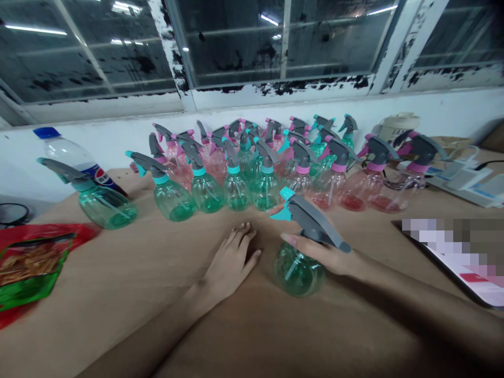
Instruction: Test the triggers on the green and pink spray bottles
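My right hand (326, 252) is wrapped round the neck of a green spray bottle (299, 275) with a grey and turquoise trigger head. The bottle tilts a little, its nozzle pointing left and away from me; I cannot tell whether its base touches the table. My left hand (232, 257) lies flat on the wooden table (157, 283), fingers stretched forward, holding nothing. Just beyond both hands stands a front row of spray bottles, among them a green one (265, 191) and a pink one (356, 191). Several more crowd behind them.
At the left are a lone green spray bottle (106, 207), a Pepsi bottle (71, 152) and a red and green snack packet (35, 268). A tablet or phone-like screen (452, 262) lies at right. A white device (468, 181) with cables sits behind it, below the windows.
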A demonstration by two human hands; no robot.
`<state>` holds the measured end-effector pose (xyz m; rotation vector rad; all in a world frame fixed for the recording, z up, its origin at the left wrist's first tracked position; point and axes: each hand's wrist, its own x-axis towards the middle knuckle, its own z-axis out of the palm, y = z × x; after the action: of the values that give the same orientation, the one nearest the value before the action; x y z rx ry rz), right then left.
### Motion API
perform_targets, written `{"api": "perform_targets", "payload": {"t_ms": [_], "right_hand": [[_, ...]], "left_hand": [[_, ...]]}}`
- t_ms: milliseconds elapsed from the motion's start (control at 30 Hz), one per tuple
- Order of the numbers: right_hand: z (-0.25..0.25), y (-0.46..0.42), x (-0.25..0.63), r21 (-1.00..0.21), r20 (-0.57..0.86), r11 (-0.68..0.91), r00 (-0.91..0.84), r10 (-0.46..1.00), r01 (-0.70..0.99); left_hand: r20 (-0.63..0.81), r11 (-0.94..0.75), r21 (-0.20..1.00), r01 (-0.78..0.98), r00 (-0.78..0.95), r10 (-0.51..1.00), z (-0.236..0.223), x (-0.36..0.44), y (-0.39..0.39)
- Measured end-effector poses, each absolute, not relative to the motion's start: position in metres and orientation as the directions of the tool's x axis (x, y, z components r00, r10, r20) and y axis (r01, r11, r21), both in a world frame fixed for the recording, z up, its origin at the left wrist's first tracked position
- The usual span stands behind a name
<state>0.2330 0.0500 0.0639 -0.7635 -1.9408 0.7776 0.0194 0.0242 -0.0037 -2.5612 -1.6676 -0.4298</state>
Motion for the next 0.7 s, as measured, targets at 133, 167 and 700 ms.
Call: {"api": "perform_targets", "payload": {"t_ms": [133, 167, 700], "right_hand": [[0.069, 0.050, 0.233, -0.767, 0.472, 0.610, -0.469, 0.747, 0.199], [0.070, 0.049, 0.233, -0.762, 0.475, 0.615, -0.473, 0.742, 0.201], [0.074, 0.049, 0.233, -0.761, 0.517, 0.634, -0.466, 0.718, 0.133]], "left_hand": [[0.268, -0.418, 0.119, 0.901, 0.376, 0.887, -0.003, 0.019, 0.024], [0.270, -0.418, 0.119, 0.900, 0.376, 0.886, -0.004, 0.019, 0.024], [0.277, -0.423, 0.111, 0.899, 0.381, 0.882, -0.005, 0.018, 0.025]]}}
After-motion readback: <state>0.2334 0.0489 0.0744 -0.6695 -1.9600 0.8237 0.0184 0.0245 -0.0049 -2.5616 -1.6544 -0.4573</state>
